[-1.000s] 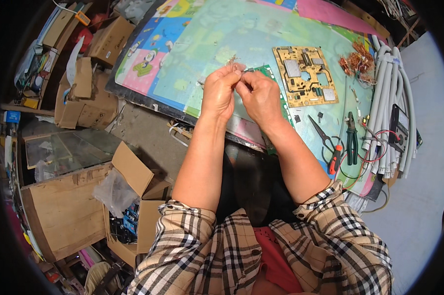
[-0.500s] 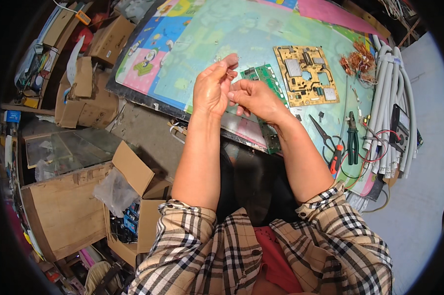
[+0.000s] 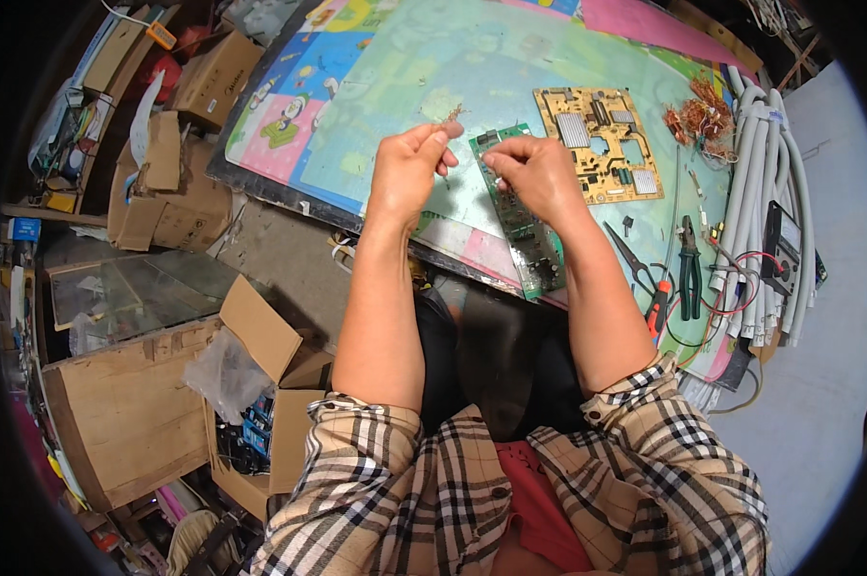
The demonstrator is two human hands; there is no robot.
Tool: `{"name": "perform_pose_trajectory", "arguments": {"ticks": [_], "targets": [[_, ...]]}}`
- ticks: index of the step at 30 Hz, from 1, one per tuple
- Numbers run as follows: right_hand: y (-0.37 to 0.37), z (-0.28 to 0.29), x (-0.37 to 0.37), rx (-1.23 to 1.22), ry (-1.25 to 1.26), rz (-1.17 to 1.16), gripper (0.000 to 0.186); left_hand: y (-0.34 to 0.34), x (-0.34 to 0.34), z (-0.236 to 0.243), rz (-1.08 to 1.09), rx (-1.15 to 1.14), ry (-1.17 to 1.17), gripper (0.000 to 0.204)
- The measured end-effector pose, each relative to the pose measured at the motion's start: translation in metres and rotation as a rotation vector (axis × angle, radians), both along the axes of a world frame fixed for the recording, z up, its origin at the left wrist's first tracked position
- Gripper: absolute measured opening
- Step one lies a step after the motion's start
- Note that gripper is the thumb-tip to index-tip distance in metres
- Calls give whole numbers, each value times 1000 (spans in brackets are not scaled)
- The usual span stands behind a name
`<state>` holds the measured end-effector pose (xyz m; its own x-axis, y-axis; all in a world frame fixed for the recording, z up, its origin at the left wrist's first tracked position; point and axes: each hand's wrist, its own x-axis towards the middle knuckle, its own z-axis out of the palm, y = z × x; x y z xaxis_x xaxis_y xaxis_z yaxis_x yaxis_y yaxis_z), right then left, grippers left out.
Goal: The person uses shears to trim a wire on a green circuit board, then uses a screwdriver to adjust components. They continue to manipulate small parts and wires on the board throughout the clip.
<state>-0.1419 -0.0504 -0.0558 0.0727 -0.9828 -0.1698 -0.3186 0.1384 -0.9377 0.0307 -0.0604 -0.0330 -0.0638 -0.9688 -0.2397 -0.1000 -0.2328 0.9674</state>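
My left hand (image 3: 405, 178) is closed in a pinch above the table, left of the green circuit board. A small tuft of thin copper wire (image 3: 455, 113) sticks up from its fingertips. My right hand (image 3: 541, 180) hovers over the green circuit board (image 3: 537, 269), thumb and fingers pressed together; whatever lies between them is too small to name. The long, narrow board runs under this hand toward the table's near edge, partly hidden by hand and wrist. Just beyond, a tan circuit board (image 3: 602, 178) with silver heat sinks lies flat.
Right of the boards lie black scissors (image 3: 633, 257), a red-handled tool (image 3: 657, 307) and dark green pliers (image 3: 690, 274). A copper wire tangle (image 3: 707, 115), grey tubes (image 3: 746, 192) and a meter (image 3: 781, 245) with leads line the right side. An open cardboard box (image 3: 289, 422) stands lower left.
My hands have moved apart from their close position. The right went rightward over the green board, while the left shifted slightly left and down. The copper tuft now shows clearly in my left fingers.
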Motion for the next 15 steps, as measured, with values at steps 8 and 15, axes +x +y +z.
{"name": "perform_pose_trajectory", "arguments": {"ticks": [8,15], "targets": [[-8,-10,-6,168,-523,-4,15,9,-23,-8,-148,124,23,22],[-7,-7,-6,-90,-132,10,15,8,-21,-19,-235,153,48,16]]}}
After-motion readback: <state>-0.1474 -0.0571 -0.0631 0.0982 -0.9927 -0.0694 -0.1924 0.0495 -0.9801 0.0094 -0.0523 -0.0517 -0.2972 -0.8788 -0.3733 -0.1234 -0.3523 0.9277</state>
